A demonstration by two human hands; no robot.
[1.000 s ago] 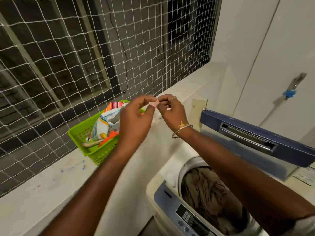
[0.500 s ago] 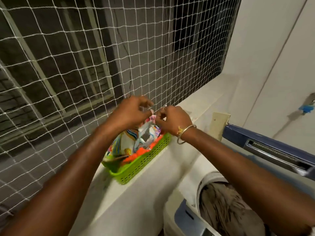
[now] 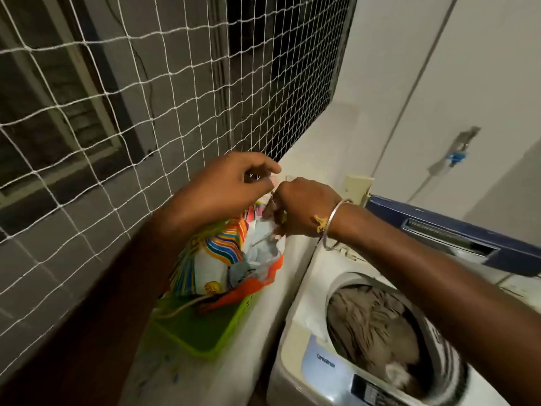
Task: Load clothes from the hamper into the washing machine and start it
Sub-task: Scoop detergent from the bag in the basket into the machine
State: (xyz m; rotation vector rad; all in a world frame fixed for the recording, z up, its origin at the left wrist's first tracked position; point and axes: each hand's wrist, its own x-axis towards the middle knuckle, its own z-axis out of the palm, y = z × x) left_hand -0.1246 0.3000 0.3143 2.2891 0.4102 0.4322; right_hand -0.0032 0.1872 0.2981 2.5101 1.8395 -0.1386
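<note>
Both hands met above the far end of the green basket [image 3: 205, 338]. The left hand [image 3: 231, 186] and the right hand [image 3: 301, 209] each had curled fingers [image 3: 263, 165] pinching a small pale piece [image 3: 275, 180], too small to identify.

The likeliest trouble, as I judged it, was the piece slipping or tearing unevenly under the two opposed pinches. It could then fall onto the ledge [image 3: 164, 373] or into the gap between the ledge and the washing machine [image 3: 304, 291], not into the drum. The basket sat near the ledge's right edge, just beside the machine, so a forearm brushing it could tip it over. The netting [image 3: 146, 83] hung close behind the left hand and might snag a finger or the bangle [image 3: 333, 227].

The basket lay on the ledge with its long axis running near to far, angled a little rightward, and its open top faced up. Its colourful striped contents [image 3: 222, 250] were heaped toward the far end. The washing machine stood to the right, its mouth facing upward with brown laundry [image 3: 371, 323] inside. Its blue lid [image 3: 439, 227] was raised at the far side and its control panel [image 3: 374, 391] lay along the near edge.
</note>
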